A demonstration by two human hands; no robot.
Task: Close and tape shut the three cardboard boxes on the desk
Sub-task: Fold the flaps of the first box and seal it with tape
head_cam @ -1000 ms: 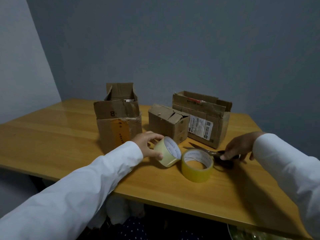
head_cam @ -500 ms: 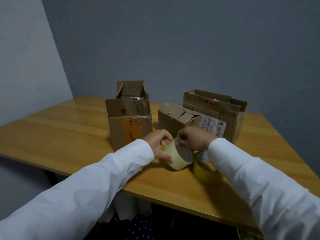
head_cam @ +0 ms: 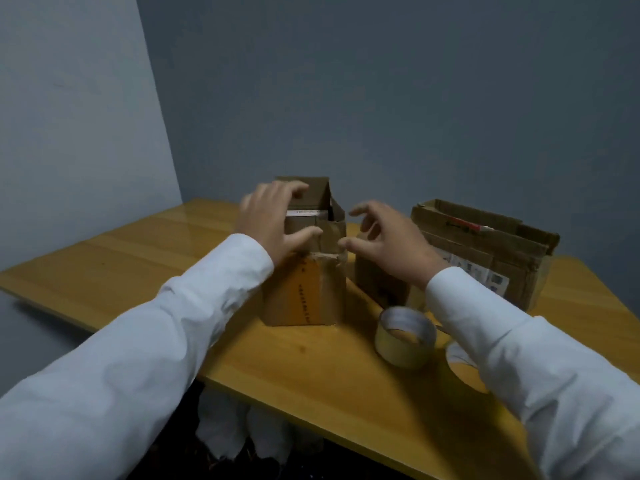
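Note:
A tall cardboard box (head_cam: 304,289) with an orange label stands mid-desk, its top flaps up. My left hand (head_cam: 273,220) lies over its top, fingers on the rear flap and thumb against the front flap. My right hand (head_cam: 388,240) hovers with spread fingers at the box's right side, thumb tip at its corner. Behind that hand a small box (head_cam: 377,282) is mostly hidden. A wide box (head_cam: 485,251) with open flaps stands at the right. A pale tape roll (head_cam: 405,336) lies flat on the desk, free of both hands.
The wooden desk (head_cam: 311,382) ends close to me along its front edge. A second tape roll (head_cam: 462,363) is largely covered by my right sleeve. Grey walls close off the desk at the back and left. No scissors are visible.
Both hands have left the pale tape roll, which now lies flat on the desk. They have risen to the tall box. The view has moved closer and turned left.

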